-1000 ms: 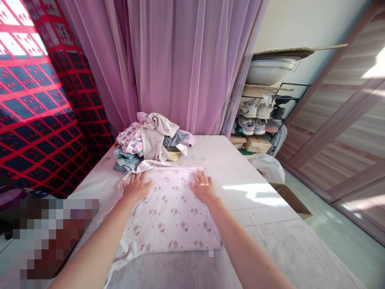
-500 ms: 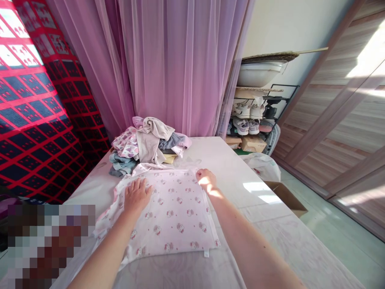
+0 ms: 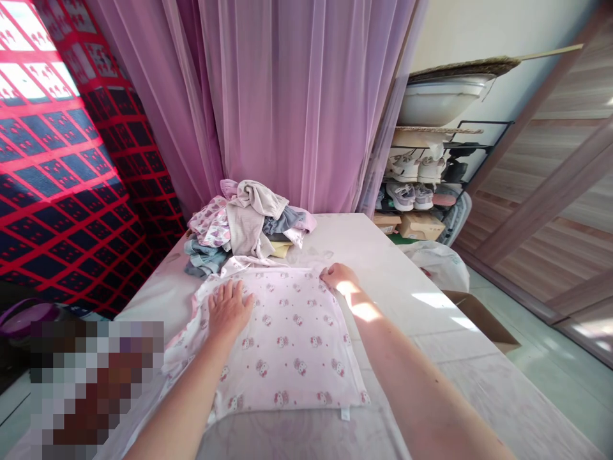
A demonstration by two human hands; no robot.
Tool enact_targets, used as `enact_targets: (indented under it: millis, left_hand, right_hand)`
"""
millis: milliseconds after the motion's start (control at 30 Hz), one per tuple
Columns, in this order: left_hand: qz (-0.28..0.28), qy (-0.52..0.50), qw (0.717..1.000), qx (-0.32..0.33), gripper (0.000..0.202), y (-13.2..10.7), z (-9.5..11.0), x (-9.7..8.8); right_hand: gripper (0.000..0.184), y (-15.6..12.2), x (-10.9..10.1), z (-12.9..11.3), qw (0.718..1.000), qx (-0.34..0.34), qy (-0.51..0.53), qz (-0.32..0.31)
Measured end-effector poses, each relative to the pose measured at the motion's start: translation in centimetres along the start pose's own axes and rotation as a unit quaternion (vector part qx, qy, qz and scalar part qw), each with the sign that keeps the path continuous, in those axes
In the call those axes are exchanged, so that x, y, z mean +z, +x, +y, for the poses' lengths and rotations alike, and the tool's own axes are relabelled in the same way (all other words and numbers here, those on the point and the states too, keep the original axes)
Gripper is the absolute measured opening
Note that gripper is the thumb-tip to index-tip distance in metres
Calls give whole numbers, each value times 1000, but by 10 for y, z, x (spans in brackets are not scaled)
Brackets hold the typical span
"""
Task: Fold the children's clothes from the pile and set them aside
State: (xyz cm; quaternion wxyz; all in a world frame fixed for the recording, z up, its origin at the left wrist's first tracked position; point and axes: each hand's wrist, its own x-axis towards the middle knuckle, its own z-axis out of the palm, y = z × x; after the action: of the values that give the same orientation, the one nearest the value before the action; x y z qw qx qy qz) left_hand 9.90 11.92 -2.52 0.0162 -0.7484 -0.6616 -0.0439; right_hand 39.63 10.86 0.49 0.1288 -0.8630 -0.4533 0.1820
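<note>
Pale pink cloth garment printed with cartoon cat faces (image 3: 282, 345) lies folded into a nearly square panel with no clear long axis on a white-covered table (image 3: 421, 370), a small white label (image 3: 345, 414) at its near edge facing the person, and a heap of mixed clothes (image 3: 249, 227) sits just beyond its far edge. The left hand (image 3: 230, 312) lies on the panel's left part, spread flat with fingers apart. The right hand (image 3: 339, 278) sits at the far right corner, fingers pressed together and curled at the edge, though whether they pinch the cloth cannot be told.
</note>
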Motion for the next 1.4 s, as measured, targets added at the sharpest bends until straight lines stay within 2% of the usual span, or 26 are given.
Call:
enact_targets:
  millis: [67,167,333,467,567,600,667,733,833,900,1067,1200,1400]
  left_hand:
    - [-1,-7,1000,-2,58,0,0,0]
    - [-7,-18,1000,1,57,3,-4,1]
    - [-6,-19,1000,-2,59,6,-25,2]
    - [20,-14,1000,6,52,5,-47,-10]
    - [48,-3,998,-39,46,6,-69,-25]
    - [42,4,997,-69,46,7,-77,-30]
    - [-5,10,993,-119,46,11,-91,-37]
    - [-57,4,989,-138,48,16,-99,-42]
    - [-108,-18,983,-145,42,21,-99,-46]
    - [-120,-34,980,-156,37,21,-94,-46]
    - [-66,-25,984,-162,46,13,-88,-44]
    - [-75,-5,987,-141,48,9,-93,-45]
    - [-80,3,986,-148,48,10,-97,-48]
  right_hand:
    - [17,-4,0,-5,1000,-7,-8,-3]
    - [25,-12,2,-7,1000,-18,-8,24]
    - [33,-18,7,5,999,9,-4,52]
    - [33,-15,10,13,999,3,10,44]
    - [35,-15,10,16,999,-13,19,35]
    - [32,-15,10,16,999,-20,20,26]
    - [26,-18,9,16,999,-34,22,6]
    - [22,-21,8,15,999,-40,26,-3]
    - [16,-26,10,13,998,-38,35,19]
    - [17,-28,13,11,997,-41,40,42]
    - [23,-30,18,13,997,-37,34,63]
    - [21,-28,14,18,997,-23,27,62]
    - [25,-26,14,19,998,-4,22,63]
